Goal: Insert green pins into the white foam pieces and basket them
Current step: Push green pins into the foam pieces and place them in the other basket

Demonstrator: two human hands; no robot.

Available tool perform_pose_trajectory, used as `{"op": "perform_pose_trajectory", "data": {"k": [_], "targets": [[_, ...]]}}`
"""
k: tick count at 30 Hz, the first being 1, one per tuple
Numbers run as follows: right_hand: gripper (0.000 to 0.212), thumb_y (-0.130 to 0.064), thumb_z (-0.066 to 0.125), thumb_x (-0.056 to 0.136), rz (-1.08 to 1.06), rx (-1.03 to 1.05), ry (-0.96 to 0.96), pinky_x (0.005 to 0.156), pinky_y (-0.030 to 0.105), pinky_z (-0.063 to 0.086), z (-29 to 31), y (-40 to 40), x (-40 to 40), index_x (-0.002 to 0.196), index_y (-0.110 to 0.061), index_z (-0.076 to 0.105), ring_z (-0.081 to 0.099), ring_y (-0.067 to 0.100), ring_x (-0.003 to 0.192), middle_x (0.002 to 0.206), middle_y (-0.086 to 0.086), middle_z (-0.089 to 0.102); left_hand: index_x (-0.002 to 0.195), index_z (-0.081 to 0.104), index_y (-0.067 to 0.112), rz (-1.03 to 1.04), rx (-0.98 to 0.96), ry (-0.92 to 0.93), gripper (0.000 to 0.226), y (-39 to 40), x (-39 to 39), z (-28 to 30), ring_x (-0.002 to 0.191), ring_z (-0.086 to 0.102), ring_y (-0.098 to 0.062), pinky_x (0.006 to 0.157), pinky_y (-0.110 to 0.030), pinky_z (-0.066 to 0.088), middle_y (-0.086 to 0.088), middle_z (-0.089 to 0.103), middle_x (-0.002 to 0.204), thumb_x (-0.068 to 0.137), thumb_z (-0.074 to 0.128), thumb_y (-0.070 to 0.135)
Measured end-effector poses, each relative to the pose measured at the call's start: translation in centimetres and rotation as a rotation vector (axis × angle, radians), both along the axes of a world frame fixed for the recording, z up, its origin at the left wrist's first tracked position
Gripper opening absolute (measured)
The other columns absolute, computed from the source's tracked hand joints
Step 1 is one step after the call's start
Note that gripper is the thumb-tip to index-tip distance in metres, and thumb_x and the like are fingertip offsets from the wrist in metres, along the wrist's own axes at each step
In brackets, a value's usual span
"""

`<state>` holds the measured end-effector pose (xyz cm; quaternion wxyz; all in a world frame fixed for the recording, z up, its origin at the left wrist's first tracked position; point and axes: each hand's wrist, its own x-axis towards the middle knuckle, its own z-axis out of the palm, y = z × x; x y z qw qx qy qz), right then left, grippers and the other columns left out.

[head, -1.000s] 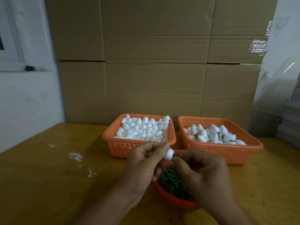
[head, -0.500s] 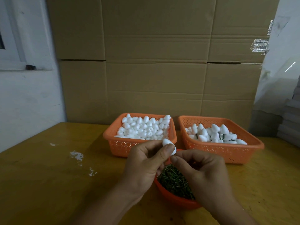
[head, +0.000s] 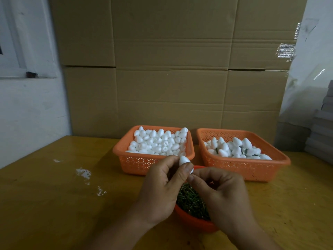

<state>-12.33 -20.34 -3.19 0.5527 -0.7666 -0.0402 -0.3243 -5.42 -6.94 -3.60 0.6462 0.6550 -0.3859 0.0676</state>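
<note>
My left hand pinches a white egg-shaped foam piece between thumb and fingers, above the orange bowl of green pins. My right hand has its thumb and forefinger pinched together right at the lower end of the foam piece; whatever they hold is too small to make out. Behind the hands, the left orange basket is heaped with plain foam pieces. The right orange basket holds foam pieces with green stems showing between them.
The wooden table carries white crumbs at the left. A wall of cardboard boxes stands right behind the baskets. Grey stacked sheets sit at the far right, a white wall at the left.
Both hands have risen slightly together. The foam piece has turned more upright in my left fingers, and my right fingertips have stayed at its lower end.
</note>
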Motion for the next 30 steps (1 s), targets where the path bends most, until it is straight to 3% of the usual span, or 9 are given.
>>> {"op": "perform_pose_trajectory", "data": {"k": [7, 9, 11, 13, 18, 21, 25, 28, 30], "targets": [[0.016, -0.013, 0.076, 0.084, 0.061, 0.05, 0.013, 0.061, 0.016, 0.053, 0.3, -0.1, -0.1, 0.078, -0.027, 0.08, 0.072, 0.01, 0.067, 0.072, -0.003, 0.077, 0.082, 0.07, 0.023, -0.014, -0.027, 0.015, 0.022, -0.1, 0.0, -0.1, 0.058, 0.053, 0.005, 0.057, -0.01, 0.041, 0.018, 0.056, 0.059, 0.094, 0.061, 0.039], [0.014, -0.012, 0.076, 0.084, 0.044, 0.054, 0.027, 0.061, 0.017, 0.053, 0.3, -0.4, 0.1, 0.077, -0.023, 0.08, 0.072, 0.01, 0.067, 0.072, -0.002, 0.077, 0.094, 0.073, 0.026, -0.033, -0.027, 0.044, 0.022, 0.0, 0.0, 0.0, 0.061, 0.056, 0.006, 0.058, -0.009, 0.043, 0.02, 0.059, 0.063, 0.092, 0.061, 0.044], [0.012, -0.013, 0.076, 0.084, -0.028, 0.077, 0.038, 0.059, 0.014, 0.051, 0.3, -1.0, 0.6, 0.075, -0.02, 0.08, 0.069, 0.004, 0.065, 0.072, -0.003, 0.076, 0.118, 0.069, 0.028, -0.049, -0.011, 0.089, 0.039, 0.0, 0.0, -0.2, 0.067, 0.061, 0.008, 0.061, -0.009, 0.046, 0.023, 0.063, 0.069, 0.088, 0.061, 0.052], [0.01, -0.018, 0.076, 0.085, -0.139, 0.085, 0.058, 0.059, 0.013, 0.049, 0.6, -2.3, 1.4, 0.077, -0.024, 0.078, 0.067, -0.001, 0.065, 0.073, -0.009, 0.076, 0.126, 0.063, 0.029, -0.017, 0.021, 0.102, 0.053, -0.1, 0.0, -0.5, 0.07, 0.06, 0.007, 0.065, -0.013, 0.048, 0.02, 0.062, 0.072, 0.083, 0.06, 0.059], [0.009, -0.025, 0.07, 0.091, -0.485, -0.101, 0.156, 0.059, 0.031, 0.048, 1.3, -8.2, 4.7, 0.09, -0.024, 0.079, 0.064, 0.012, 0.06, 0.078, -0.005, 0.074, 0.122, 0.065, 0.031, 0.072, 0.106, 0.031, 0.043, -0.3, 0.1, -1.1, 0.084, 0.066, -0.008, 0.079, -0.032, 0.057, 0.005, 0.066, 0.083, 0.088, 0.058, 0.056], [0.016, -0.025, 0.064, 0.092, -0.631, -0.193, 0.261, 0.075, 0.043, 0.056, 1.5, -11.6, 6.9, 0.097, -0.022, 0.079, 0.064, 0.038, 0.096, 0.081, 0.002, 0.073, 0.116, 0.066, 0.034, 0.077, 0.126, 0.013, 0.046, -0.3, -0.1, -1.4, 0.077, 0.064, -0.007, 0.073, -0.035, 0.056, 0.01, 0.064, 0.079, 0.084, 0.055, 0.064], [0.019, -0.034, 0.063, 0.091, -0.762, -0.341, 0.398, 0.074, 0.04, 0.053, 2.0, -14.3, 8.9, 0.094, -0.025, 0.079, 0.057, 0.035, 0.109, 0.077, -0.001, 0.067, 0.113, 0.066, 0.035, 0.083, 0.142, -0.005, 0.045, -0.3, -0.1, -1.5, 0.07, 0.06, -0.002, 0.064, -0.026, 0.051, 0.013, 0.062, 0.076, 0.083, 0.052, 0.066], [0.023, -0.036, 0.062, 0.091, -0.813, -0.425, 0.483, 0.067, 0.035, 0.041, 2.3, -15.2, 10.1, 0.084, -0.021, 0.078, 0.048, 0.033, 0.116, 0.066, -0.005, 0.052, 0.111, 0.066, 0.037, 0.092, 0.157, -0.013, 0.041, -0.3, -0.1, -1.5, 0.072, 0.062, -0.004, 0.066, -0.032, 0.053, 0.01, 0.063, 0.079, 0.084, 0.053, 0.066], [0.025, -0.038, 0.062, 0.09, -0.834, -0.46, 0.527, 0.067, 0.034, 0.038, 2.4, -15.6, 10.8, 0.085, -0.018, 0.076, 0.046, 0.032, 0.117, 0.067, -0.003, 0.053, 0.111, 0.066, 0.038, 0.09, 0.166, -0.019, 0.041, -0.3, -0.2, -1.5, 0.073, 0.063, -0.007, 0.067, -0.036, 0.054, 0.009, 0.063, 0.08, 0.084, 0.053, 0.066]]}}
